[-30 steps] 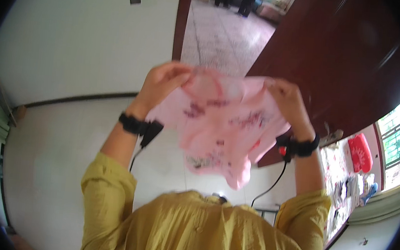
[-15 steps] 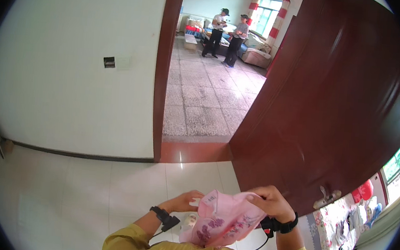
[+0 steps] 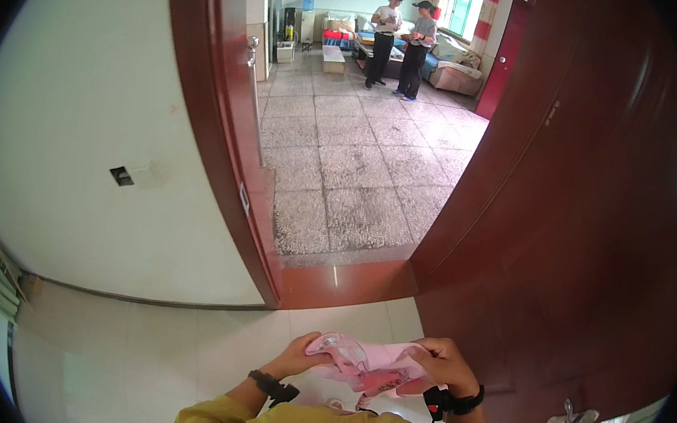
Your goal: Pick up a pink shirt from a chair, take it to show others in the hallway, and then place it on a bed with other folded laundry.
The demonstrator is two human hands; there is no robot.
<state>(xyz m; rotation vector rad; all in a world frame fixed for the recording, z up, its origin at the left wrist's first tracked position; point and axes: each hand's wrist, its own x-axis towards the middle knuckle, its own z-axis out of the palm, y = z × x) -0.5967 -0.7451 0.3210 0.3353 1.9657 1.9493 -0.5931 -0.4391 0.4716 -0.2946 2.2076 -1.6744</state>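
Observation:
A pink garment [image 3: 378, 360] with a printed flower pattern is stretched between my hands, close in front of my body. Its fabric sags in folds, so its exact kind does not show. My left hand [image 3: 294, 356] grips its left end, with the thumb over the cloth. At the other end, my right hand [image 3: 449, 365] pinches the edge between thumb and fingers. Both wrists carry black strapped devices.
Ahead is a doorway with a reddish threshold [image 3: 348, 286]. A dark red door [image 3: 578, 232] stands swung inward on the right; a white wall [image 3: 82, 108] fills the left. Two people [image 3: 401, 48] stand in the far room near a sofa [image 3: 455, 73].
The garment went from hanging with its flowered face showing to being drawn out sideways. My left hand moved left and now holds its end. The view has tilted up and turned toward the doorway.

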